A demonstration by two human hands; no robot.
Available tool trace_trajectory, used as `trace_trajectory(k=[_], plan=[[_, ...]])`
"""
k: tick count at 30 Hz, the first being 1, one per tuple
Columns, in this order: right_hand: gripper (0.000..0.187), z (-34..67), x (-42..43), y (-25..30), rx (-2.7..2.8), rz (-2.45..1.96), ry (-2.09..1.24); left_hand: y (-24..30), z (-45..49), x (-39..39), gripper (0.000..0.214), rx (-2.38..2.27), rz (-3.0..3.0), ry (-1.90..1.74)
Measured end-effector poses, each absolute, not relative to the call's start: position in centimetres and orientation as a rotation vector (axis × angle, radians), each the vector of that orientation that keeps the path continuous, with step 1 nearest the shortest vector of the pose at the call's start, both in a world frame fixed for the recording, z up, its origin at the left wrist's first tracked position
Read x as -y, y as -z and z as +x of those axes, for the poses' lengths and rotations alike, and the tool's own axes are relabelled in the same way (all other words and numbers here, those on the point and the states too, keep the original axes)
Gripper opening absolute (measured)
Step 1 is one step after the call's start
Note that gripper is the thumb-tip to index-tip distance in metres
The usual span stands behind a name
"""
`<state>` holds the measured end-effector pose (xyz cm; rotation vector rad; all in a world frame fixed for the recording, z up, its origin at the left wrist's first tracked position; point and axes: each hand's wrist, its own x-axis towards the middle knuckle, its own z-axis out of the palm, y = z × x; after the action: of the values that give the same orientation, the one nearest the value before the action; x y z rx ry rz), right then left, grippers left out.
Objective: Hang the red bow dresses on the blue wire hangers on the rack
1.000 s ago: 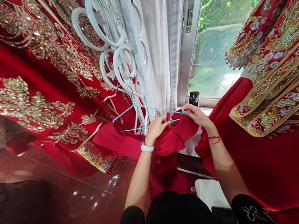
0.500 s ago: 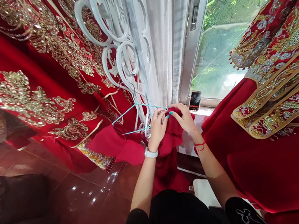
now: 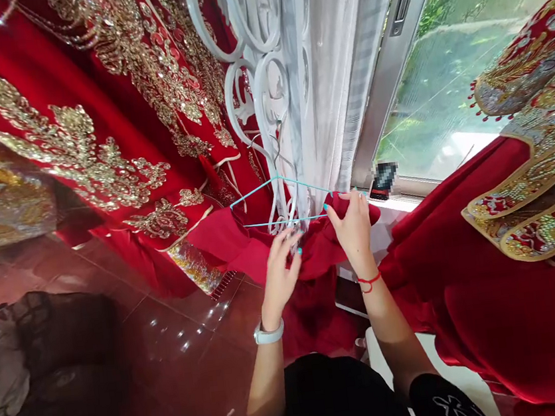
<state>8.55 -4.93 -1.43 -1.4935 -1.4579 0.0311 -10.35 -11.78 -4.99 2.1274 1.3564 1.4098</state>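
Observation:
A plain red garment (image 3: 221,241) hangs on a thin turquoise wire hanger (image 3: 260,190), hooked on a white scrolled metal rack (image 3: 265,96). My right hand (image 3: 353,229) is closed on the red cloth at the hanger's right end. Just below the hanger's bottom bar, my left hand (image 3: 282,271) has its fingers apart and loosely curled, fingertips near the cloth and holding nothing that I can see. There is a white watch on my left wrist and a red cord on my right.
Red robes with gold embroidery (image 3: 99,141) hang at the left, and another embroidered red robe (image 3: 532,205) at the right. A white curtain (image 3: 338,81) and a window (image 3: 448,82) stand behind, with a phone (image 3: 385,181) on the sill. The floor is glossy red tile (image 3: 174,353).
My left hand has let go of the cloth and dropped lower with fingers spread. My right hand still grips the cloth at the hanger's right end. The view has shifted left and closer.

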Motion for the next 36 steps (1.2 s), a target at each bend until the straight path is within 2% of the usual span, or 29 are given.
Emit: trace_trajectory(k=[2,5,7,10,13,18,26,29,32,36], plan=[[0.023,7.6,3.9,1.1,1.407,-1.567,-0.017,3.8,-12.7,11.4,0.033,-1.650,2.002,-1.761],[0.027,6.7,2.9,0.9,1.370,-1.611,-0.025,2.0,-16.0,9.5,0.063,-2.070,1.798,-1.985],[0.029,6.6,2.6,1.0,1.367,-1.616,-0.065,0.9,-17.7,8.1,0.067,-2.191,1.820,-1.801],[0.027,7.0,2.3,1.1,1.379,-1.637,-0.127,-0.2,-19.1,7.0,0.049,-2.303,1.838,-1.552],[0.027,7.6,1.9,1.0,1.397,-1.653,-0.106,-0.7,-19.2,7.0,0.044,-2.423,1.810,-1.442],[0.024,8.5,1.5,-0.2,1.432,-1.724,-0.012,-0.9,-18.4,7.4,0.043,-2.518,1.916,-1.236],[0.033,9.6,0.3,-2.9,1.569,-1.887,0.026,-2.6,-18.8,7.6,0.047,-2.643,1.980,-0.953],[0.032,11.2,-0.9,-3.5,1.655,-1.844,0.026,-2.9,-19.9,7.6,0.048,-2.668,1.821,-1.055],[0.035,13.1,-2.3,-3.9,1.700,-1.770,0.010,-2.8,-21.3,7.5,0.051,-2.557,1.640,-1.345],[0.041,14.5,-3.7,-3.3,1.663,-1.602,-0.233,-1.9,-22.7,8.0,0.046,-2.268,1.423,-1.764]])
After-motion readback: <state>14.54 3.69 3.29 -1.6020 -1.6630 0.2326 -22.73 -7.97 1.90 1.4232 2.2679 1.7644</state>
